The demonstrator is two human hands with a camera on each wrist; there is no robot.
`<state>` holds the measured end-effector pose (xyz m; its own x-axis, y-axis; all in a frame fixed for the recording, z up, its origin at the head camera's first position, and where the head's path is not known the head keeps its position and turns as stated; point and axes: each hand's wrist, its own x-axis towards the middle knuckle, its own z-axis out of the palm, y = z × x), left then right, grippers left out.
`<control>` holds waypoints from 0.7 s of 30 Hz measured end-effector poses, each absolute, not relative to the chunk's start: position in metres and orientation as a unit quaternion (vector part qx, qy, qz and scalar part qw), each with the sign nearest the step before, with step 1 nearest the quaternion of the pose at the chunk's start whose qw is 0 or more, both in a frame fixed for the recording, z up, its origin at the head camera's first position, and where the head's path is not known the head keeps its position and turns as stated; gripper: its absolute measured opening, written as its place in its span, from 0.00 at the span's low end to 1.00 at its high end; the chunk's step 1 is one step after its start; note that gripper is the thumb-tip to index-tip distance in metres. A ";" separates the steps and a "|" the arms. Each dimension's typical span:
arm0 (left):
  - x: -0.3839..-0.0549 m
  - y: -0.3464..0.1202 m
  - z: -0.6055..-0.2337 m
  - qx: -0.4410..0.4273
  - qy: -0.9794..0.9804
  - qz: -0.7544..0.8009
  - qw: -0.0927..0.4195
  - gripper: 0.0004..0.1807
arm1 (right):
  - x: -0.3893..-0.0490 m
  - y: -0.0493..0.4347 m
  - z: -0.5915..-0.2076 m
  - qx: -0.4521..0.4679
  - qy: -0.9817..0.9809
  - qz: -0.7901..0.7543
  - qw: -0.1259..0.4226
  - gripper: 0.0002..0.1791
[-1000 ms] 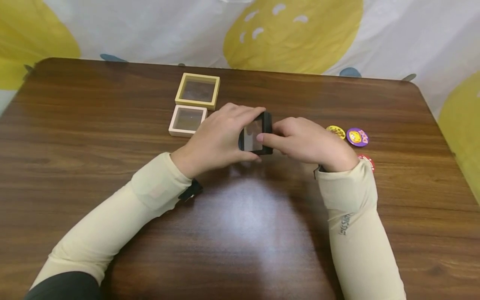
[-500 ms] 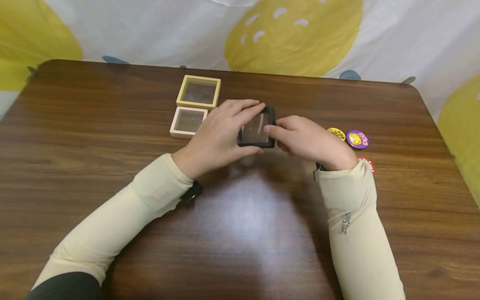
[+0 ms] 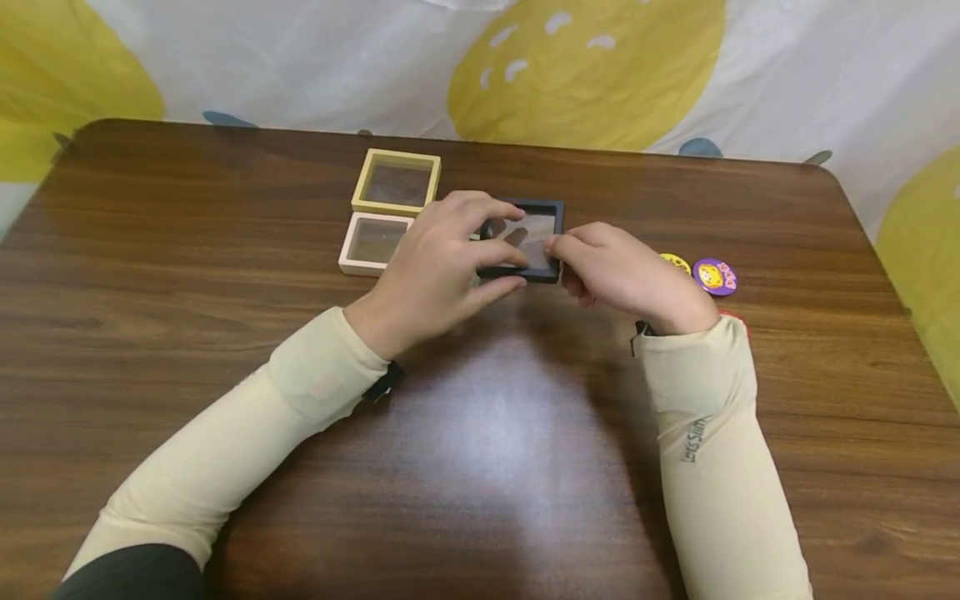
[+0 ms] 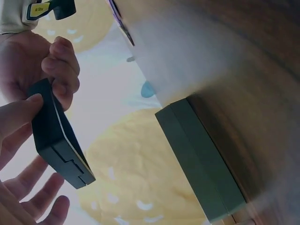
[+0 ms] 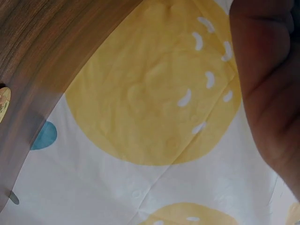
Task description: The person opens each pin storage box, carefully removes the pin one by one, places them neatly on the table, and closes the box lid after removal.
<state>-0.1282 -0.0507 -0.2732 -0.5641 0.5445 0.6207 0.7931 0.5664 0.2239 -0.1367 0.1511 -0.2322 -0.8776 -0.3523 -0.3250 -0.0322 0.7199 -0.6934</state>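
A black square display frame point(image 3: 538, 232) with a clear window is raised over the table. My right hand point(image 3: 626, 271) pinches its right edge, with the thumb at the front near the window. The fingers of my left hand point(image 3: 438, 271) are spread across the left part of the frame, thumb by the near edge. From the left wrist, the black frame point(image 4: 58, 136) shows edge-on, with a pale line between its two halves and one left fingertip point(image 4: 35, 99) against it. In the right wrist view only a dark part of the right hand point(image 5: 267, 89) appears; the frame is hidden.
A yellow frame point(image 3: 360, 183) and a smaller pale pink frame point(image 3: 347, 250) lie left of the hands. Right of them are a purple round badge point(image 3: 715, 277), a yellow badge point(image 3: 677, 262) and a red one mostly behind the sleeve. A patterned curtain point(image 3: 585, 75) hangs behind the table.
The black frame has shifted right and slightly away, and more of its window shows. My left hand has loosened from its edges, fingers spreading. The right hand keeps its pinch.
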 end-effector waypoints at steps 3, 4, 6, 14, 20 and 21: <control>-0.129 -0.050 -0.274 -0.400 -0.844 -0.244 0.260 0.07 | -0.137 0.151 -0.231 -0.107 0.901 -0.359 0.220 0.24; -0.129 -0.050 -0.274 -0.402 -0.844 -0.241 0.261 0.07 | -0.137 0.151 -0.231 -0.107 0.902 -0.358 0.219 0.24; -0.130 -0.050 -0.274 -0.405 -0.845 -0.231 0.262 0.07 | -0.137 0.151 -0.230 -0.112 0.903 -0.352 0.218 0.24; -0.130 -0.052 -0.276 -0.397 -0.860 -0.187 0.262 0.08 | -0.137 0.148 -0.231 -0.116 0.914 -0.330 0.208 0.24; -0.131 -0.053 -0.277 -0.390 -0.863 -0.194 0.257 0.06 | -0.138 0.150 -0.233 -0.112 0.917 -0.325 0.203 0.31; -0.131 -0.053 -0.277 -0.389 -0.864 -0.193 0.257 0.06 | -0.138 0.151 -0.233 -0.110 0.917 -0.326 0.201 0.32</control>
<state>-0.1312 -0.0528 -0.2772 -0.5663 0.5724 0.5930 0.7702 0.6236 0.1337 -0.1376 0.1507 -0.2329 -0.8951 -0.3332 -0.2963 -0.0715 0.7632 -0.6421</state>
